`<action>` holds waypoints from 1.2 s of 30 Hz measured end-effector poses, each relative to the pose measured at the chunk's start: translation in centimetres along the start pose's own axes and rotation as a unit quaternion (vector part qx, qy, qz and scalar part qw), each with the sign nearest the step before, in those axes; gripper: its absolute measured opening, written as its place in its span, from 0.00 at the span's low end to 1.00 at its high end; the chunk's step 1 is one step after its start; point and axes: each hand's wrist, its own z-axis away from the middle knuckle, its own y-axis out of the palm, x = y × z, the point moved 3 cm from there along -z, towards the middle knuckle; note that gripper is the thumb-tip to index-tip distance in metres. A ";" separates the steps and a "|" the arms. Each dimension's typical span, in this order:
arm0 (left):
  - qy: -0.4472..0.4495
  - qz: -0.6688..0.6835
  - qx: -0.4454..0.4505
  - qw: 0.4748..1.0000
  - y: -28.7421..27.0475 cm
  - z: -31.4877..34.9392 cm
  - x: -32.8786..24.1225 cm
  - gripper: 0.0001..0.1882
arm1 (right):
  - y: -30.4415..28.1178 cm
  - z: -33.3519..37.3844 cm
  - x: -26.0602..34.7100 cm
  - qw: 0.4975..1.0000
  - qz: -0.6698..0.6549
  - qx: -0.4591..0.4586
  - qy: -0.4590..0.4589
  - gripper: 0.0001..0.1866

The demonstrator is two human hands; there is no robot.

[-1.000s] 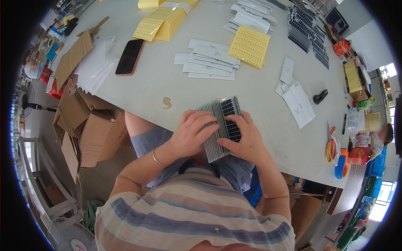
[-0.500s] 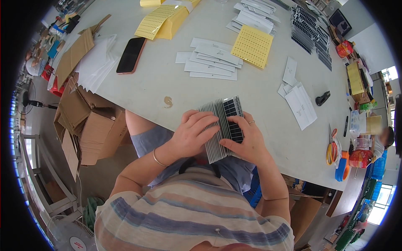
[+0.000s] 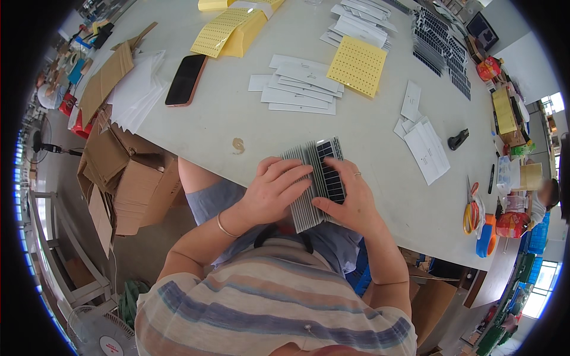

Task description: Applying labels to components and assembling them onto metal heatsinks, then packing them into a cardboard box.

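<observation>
A thick fanned stack of thin panels [image 3: 307,220] stands at the table's near edge, in front of my body. Its light edges show as close parallel lines, and the rightmost panel has a face of dark rectangles with pale borders. My left hand [image 3: 274,188] lies over the left part of the stack, fingers bent across the edges. On the other side, my right hand [image 3: 353,199] grips the stack, with its thumb and fingers against the dark-faced panel. The undersides of both hands and the stack's lower end are partly hidden.
Beyond the stack lie white slips [image 3: 303,86], a yellow dotted sheet [image 3: 357,65] and a phone [image 3: 186,80]. More dark-celled panels [image 3: 436,44] lie far right. Scissors [image 3: 472,213], an orange-and-blue tape roll [image 3: 485,236] and a black clip-like object [image 3: 458,140] sit right. Cardboard boxes [image 3: 139,196] stand left.
The fingers of my right hand have shifted slightly up along the dark-faced panel. My left hand and the stack stay almost in place.
</observation>
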 end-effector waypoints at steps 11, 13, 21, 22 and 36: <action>-0.003 -0.035 -0.009 0.999 0.0 0.3 -0.2 0.24 | 0.2 -0.1 0.5 1.000 0.023 0.018 -0.011 0.28; 0.002 -0.023 -0.011 1.000 0.1 0.4 -0.1 0.25 | 0.2 -0.1 1.2 0.997 0.074 0.016 0.018 0.29; 0.018 0.003 -0.040 0.999 0.3 0.5 0.1 0.22 | 0.1 0.0 0.7 0.998 0.060 0.023 0.027 0.31; 0.018 0.003 -0.040 0.999 0.3 0.6 0.1 0.22 | 0.1 0.0 0.7 0.998 0.058 0.022 0.026 0.31; 0.004 -0.001 -0.048 0.999 0.3 0.7 0.2 0.21 | 0.0 -0.1 0.6 0.998 0.046 0.028 0.024 0.30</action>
